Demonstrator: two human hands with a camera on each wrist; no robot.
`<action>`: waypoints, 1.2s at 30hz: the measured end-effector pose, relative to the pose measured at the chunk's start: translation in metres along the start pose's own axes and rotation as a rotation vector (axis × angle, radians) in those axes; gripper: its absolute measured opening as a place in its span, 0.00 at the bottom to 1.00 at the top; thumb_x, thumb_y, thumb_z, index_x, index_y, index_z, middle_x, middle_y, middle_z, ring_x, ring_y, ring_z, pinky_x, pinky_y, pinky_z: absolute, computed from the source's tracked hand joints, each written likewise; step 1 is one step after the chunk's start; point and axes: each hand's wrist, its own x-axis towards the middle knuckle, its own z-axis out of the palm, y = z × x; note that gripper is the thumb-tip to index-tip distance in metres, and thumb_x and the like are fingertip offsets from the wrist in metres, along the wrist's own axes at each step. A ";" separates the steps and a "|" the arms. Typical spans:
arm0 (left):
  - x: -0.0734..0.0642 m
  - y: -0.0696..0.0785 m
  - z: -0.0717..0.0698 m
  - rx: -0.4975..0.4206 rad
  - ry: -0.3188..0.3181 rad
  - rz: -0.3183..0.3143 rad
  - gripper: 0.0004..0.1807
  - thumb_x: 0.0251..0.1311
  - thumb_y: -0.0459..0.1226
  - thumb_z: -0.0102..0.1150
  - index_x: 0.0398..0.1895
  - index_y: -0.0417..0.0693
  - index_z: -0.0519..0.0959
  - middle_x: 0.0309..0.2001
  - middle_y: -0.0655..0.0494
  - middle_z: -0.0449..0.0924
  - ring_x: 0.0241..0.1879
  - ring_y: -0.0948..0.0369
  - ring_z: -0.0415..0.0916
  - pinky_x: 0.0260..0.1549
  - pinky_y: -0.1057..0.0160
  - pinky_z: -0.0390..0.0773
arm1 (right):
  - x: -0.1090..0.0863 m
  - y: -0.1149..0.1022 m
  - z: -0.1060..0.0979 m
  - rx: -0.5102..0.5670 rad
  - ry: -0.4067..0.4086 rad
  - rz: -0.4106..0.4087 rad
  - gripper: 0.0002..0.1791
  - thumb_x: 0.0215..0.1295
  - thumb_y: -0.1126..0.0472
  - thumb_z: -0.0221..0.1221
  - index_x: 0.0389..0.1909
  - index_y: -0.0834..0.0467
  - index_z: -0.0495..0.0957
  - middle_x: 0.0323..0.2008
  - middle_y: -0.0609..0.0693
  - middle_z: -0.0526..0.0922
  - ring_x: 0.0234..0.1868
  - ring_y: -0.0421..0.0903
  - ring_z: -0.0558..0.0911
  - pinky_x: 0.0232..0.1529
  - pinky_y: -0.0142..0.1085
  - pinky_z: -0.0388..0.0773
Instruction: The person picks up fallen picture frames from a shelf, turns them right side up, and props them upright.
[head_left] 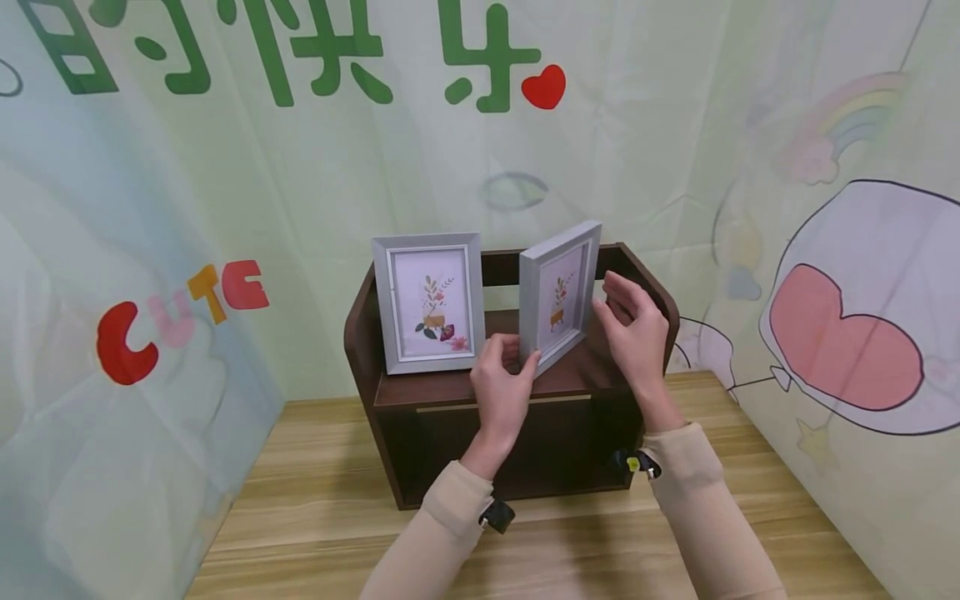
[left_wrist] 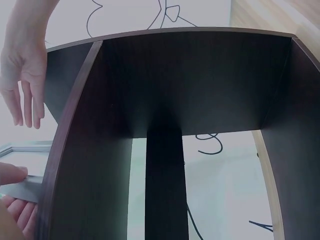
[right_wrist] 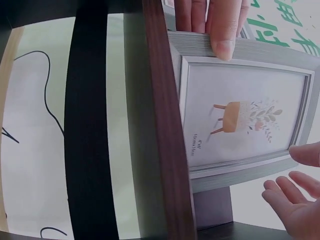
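- At the middle of the head view, a picture frame (head_left: 558,298) stands upright on the shelf (head_left: 423,389), angled so that its face points toward about 4 o'clock; whether its whole bottom edge rests on the board, I cannot tell.
- Behind its border, a print (right_wrist: 245,116) of a potted plant shows whole in the right wrist view.
- At 7 o'clock of the frame, the left hand (head_left: 501,385) pinches the lower near corner, thumb on the front border and fingers behind.
- At 3 o'clock, the right hand (head_left: 636,329) is cupped loosely with thumb and fingers apart, just beside the far edge; contact is unclear, but it grips nothing.
- At 9 o'clock, a second frame (head_left: 438,292) stands on the same board, facing the viewer more squarely.
- Toward 6 o'clock lie the lower compartment (head_left: 450,454) and the wooden table (head_left: 315,492); at 12 o'clock hangs the printed wall cloth (head_left: 630,142).
- Judging by this, the step in hand is placing or straightening the angled frame.
- Next seems to call for a gentle swing of its face toward 6 o'clock, the right hand steadying the far edge, before the left lets go.
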 end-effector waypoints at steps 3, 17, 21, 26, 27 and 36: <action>-0.001 0.000 0.001 0.001 -0.002 0.003 0.14 0.48 0.36 0.72 0.36 0.42 0.77 0.35 0.51 0.79 0.37 0.58 0.78 0.36 0.61 0.81 | 0.002 -0.003 0.000 0.005 -0.009 -0.023 0.22 0.58 0.65 0.64 0.55 0.62 0.77 0.53 0.57 0.81 0.55 0.50 0.80 0.55 0.40 0.76; -0.006 0.007 0.006 -0.017 -0.004 0.000 0.16 0.47 0.36 0.72 0.37 0.43 0.77 0.35 0.51 0.77 0.35 0.59 0.78 0.35 0.60 0.82 | 0.009 -0.053 -0.007 -0.010 -0.082 -0.101 0.21 0.59 0.69 0.62 0.55 0.69 0.75 0.53 0.65 0.78 0.56 0.57 0.78 0.57 0.45 0.74; -0.008 0.007 0.008 -0.026 0.007 0.008 0.16 0.47 0.36 0.73 0.36 0.43 0.77 0.34 0.51 0.77 0.34 0.59 0.78 0.35 0.61 0.82 | 0.014 -0.056 -0.009 0.019 -0.106 -0.104 0.22 0.59 0.69 0.62 0.55 0.70 0.74 0.54 0.66 0.78 0.57 0.57 0.77 0.58 0.46 0.73; -0.010 0.007 0.011 -0.042 0.015 0.015 0.16 0.47 0.37 0.73 0.36 0.44 0.77 0.34 0.51 0.76 0.34 0.59 0.78 0.35 0.62 0.82 | 0.021 -0.058 -0.010 0.048 -0.131 -0.147 0.22 0.58 0.71 0.62 0.55 0.72 0.73 0.54 0.66 0.77 0.58 0.56 0.77 0.60 0.43 0.72; -0.011 0.008 0.011 -0.047 0.014 0.015 0.16 0.47 0.37 0.73 0.36 0.44 0.77 0.34 0.51 0.76 0.34 0.60 0.77 0.35 0.62 0.82 | 0.022 -0.059 -0.010 0.050 -0.135 -0.158 0.23 0.58 0.71 0.62 0.55 0.72 0.73 0.54 0.66 0.77 0.58 0.56 0.77 0.60 0.42 0.72; -0.013 0.010 0.015 -0.058 0.024 0.021 0.17 0.45 0.36 0.74 0.36 0.44 0.77 0.34 0.50 0.75 0.33 0.59 0.76 0.35 0.64 0.81 | 0.032 -0.069 -0.010 0.058 -0.204 -0.218 0.22 0.58 0.72 0.62 0.54 0.72 0.74 0.54 0.65 0.77 0.59 0.56 0.76 0.61 0.40 0.71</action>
